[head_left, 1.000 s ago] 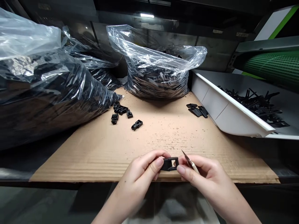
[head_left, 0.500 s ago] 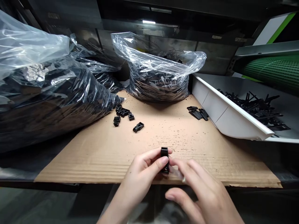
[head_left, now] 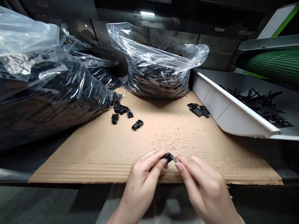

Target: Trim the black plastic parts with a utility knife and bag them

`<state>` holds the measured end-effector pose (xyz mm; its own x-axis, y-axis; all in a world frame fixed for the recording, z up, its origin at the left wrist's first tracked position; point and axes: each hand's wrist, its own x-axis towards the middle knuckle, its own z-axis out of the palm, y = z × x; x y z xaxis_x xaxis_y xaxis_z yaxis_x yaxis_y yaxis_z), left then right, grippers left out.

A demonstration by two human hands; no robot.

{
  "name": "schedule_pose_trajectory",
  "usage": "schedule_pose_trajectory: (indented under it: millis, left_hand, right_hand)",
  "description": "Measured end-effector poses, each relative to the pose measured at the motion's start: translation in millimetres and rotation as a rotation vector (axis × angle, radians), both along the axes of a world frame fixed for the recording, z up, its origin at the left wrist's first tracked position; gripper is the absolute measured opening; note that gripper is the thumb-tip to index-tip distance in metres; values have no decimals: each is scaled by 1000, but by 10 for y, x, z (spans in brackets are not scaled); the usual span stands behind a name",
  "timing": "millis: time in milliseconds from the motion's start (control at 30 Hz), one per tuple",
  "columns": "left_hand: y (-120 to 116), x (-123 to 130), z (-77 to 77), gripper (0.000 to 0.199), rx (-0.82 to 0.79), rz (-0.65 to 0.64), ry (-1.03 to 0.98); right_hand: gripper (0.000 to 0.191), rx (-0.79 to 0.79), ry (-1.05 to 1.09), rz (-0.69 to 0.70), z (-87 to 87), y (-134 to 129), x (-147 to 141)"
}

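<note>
ok so your left hand (head_left: 144,175) has a small black plastic piece (head_left: 167,157) pinched between thumb and fingers, right over the near edge of the cardboard (head_left: 93,155), roughly in the middle. your right hand (head_left: 202,183) is gripping a thin blade (head_left: 174,159) with thumb and fingertips, tip right up at the right end of that piece. can't tell if it's actually biting in, and the rest of the tool is hidden in your hand.

you're pretty boxed in tbh. a big clear bag (head_left: 56,90) packed with dark stuff slumps across the whole left side and over onto the cardboard, with a smaller bag (head_left: 105,74) tucked behind it. another open bag (head_left: 156,81) full of black parts blocks off the far middle. on your right a white tray (head_left: 217,99) with a heap of black parts (head_left: 261,101) sits along the cardboard, under a green mesh roll (head_left: 273,65).

on the cardboard itself you've got a little cluster of black parts (head_left: 121,109) by the left bag, plus one loose part (head_left: 137,124) on its own, nearer to you. some flat black pieces (head_left: 197,110) lie just beside the tray, and dark crumbs (head_left: 170,141) are scattered just beyond your hands.
</note>
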<state>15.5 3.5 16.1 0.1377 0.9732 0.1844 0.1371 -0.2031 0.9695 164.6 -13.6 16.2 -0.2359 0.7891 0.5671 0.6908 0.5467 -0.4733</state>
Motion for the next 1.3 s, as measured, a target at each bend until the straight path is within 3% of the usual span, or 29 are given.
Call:
schedule_pose_trajectory:
  millis: [200, 433, 633, 767, 900, 1000, 1133, 1300]
  left_hand:
    - [0, -12, 20, 15, -7, -16, -6]
    - [4, 13, -12, 17, 88, -11, 71]
    - [4, 8, -6, 18, 100, -21, 75]
    - [-15, 7, 6, 17, 51, -42, 35]
    - [-15, -5, 3, 14, -100, -69, -77]
    - [-1, -31, 7, 13, -204, -123, -163]
    - [-4, -51, 29, 28, -210, -169, -234]
    - [-26, -63, 30, 28, -211, -200, -278]
  right_hand:
    - [18, -42, -6, -121, 0, 96, 108]
    - [13, 1, 19, 35, 54, -34, 37]
    - [15, -2, -41, 3, 38, -12, 1]
    - [19, -122, -16, -71, 39, 35, 46]
    - [18, -254, 175, -8, 68, 23, 96]
    - [15, -242, 266, 42, 78, -23, 119]
    - [13, -173, 253, 144, 65, -84, 95]
    - [16, -159, 250, 207, 77, -91, 21]
